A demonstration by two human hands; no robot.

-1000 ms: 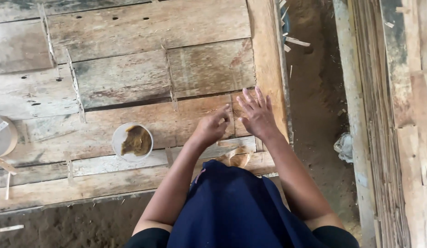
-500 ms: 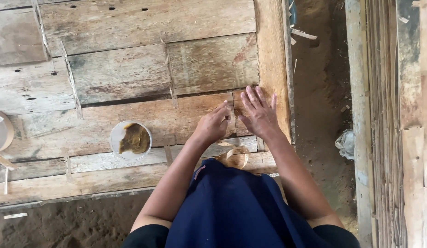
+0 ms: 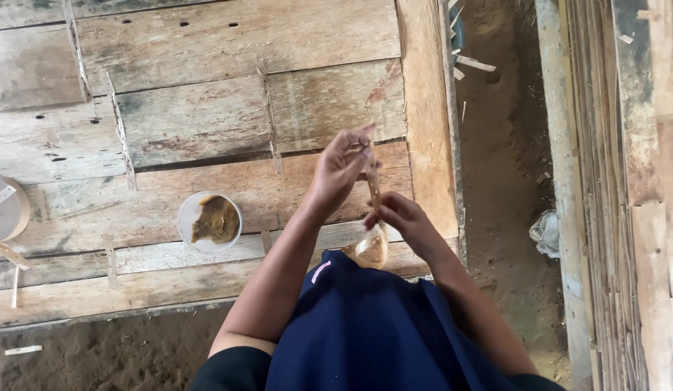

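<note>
Both hands have come up off the planks since a moment ago, when my right palm lay flat on the wood and my left fingers pressed beside it; now they hold a thin strip between them.

Nearest to me, at six o'clock, my dark blue lap fills the bottom of the view. Just past it, my right hand (image 3: 403, 221) is closed, pinching the lower part of the thin brown strip (image 3: 375, 190), and below that grip the strip runs into a loose curl (image 3: 370, 250) resting at the near edge of the worktop (image 3: 206, 87). Farther out, at about twelve o'clock from the right hand, my left hand (image 3: 342, 168) is closed on the upper end of the strip, thumb and fingers pinched, so the strip stands nearly upright between the two hands.

At nine o'clock from my hands, well apart, a small round white cup (image 3: 209, 221) of brown paste sits on the planks. Farther left, at the frame's edge, part of a pale roll (image 3: 7, 210) shows. At three o'clock, beyond the worktop's edge, lies bare dirt ground (image 3: 506, 159) with wood slivers.
</note>
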